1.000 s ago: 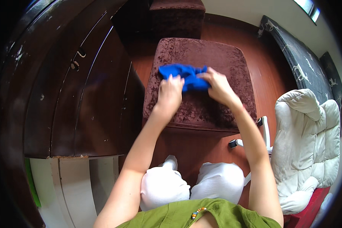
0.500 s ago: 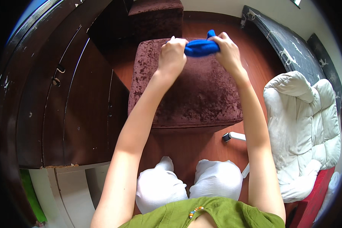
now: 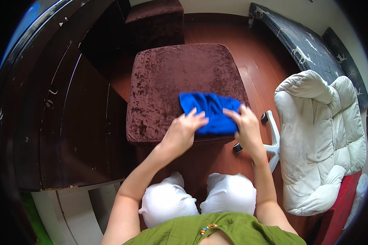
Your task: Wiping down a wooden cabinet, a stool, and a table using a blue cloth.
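A piece of blue cloth [image 3: 210, 110] lies loosely spread on the front right part of a square ottoman [image 3: 171, 73] covered in brown crushed velvet. Folds run across the cloth, and motion softens its outline. At its left side is my left hand [image 3: 184, 128], fingers stretched out over the fabric. My right hand [image 3: 247, 126] is over the right edge of the cloth with its fingers apart. Both hands are somewhat blurred, and their undersides are hidden.
Dark wooden cabinets [image 3: 77, 122] line the left. A white cushioned swivel chair [image 3: 310, 139] stands close on the right, its wheeled base [image 3: 272, 143] near the ottoman. Another brown velvet seat [image 3: 155, 28] is at the back. My white-clad knees [image 3: 229, 194] are in front.
Both hands have come back toward me from the ottoman's far side. The blue cloth, bunched and gripped between them before, is now spread near the front edge, and the fingers have loosened.
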### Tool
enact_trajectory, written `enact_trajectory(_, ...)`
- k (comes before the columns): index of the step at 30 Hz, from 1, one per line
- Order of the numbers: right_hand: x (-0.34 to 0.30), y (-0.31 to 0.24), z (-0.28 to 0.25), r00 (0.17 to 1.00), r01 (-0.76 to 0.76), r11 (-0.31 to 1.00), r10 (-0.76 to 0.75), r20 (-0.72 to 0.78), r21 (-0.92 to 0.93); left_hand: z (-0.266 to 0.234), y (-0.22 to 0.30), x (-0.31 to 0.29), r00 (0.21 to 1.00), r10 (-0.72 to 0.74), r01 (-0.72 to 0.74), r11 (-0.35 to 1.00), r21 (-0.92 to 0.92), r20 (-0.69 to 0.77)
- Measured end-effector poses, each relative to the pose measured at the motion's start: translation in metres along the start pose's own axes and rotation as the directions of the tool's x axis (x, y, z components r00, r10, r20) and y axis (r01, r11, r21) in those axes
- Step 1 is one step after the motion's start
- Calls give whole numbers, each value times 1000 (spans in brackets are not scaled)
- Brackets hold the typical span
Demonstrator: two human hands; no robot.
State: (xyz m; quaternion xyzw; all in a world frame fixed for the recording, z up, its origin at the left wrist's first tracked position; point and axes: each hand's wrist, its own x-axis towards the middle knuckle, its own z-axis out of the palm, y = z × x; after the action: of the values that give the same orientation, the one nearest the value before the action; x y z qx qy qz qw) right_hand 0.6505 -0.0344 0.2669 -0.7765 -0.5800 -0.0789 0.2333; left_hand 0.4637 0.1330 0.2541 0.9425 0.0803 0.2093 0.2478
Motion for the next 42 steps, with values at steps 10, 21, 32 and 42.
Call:
enact_trajectory(10,64,-36,-1,982,170,922,-128,-141,349,-89,-4,14,908,31,25,991,128,-418)
enact_trajectory(21,99,-93,110,958,285,955,-281,-50,80,-53,-97,-50,919,-241,337,891,305,-311)
enact_trajectory(32,-5,-71,70,785,617,774,-594,-173,141,-35,-16,-142,833,30,111,969,220,-552)
enact_trajectory(42,25,-7,90,737,549,836,-493,-462,-17,30,-69,-76,754,206,109,898,427,-624)
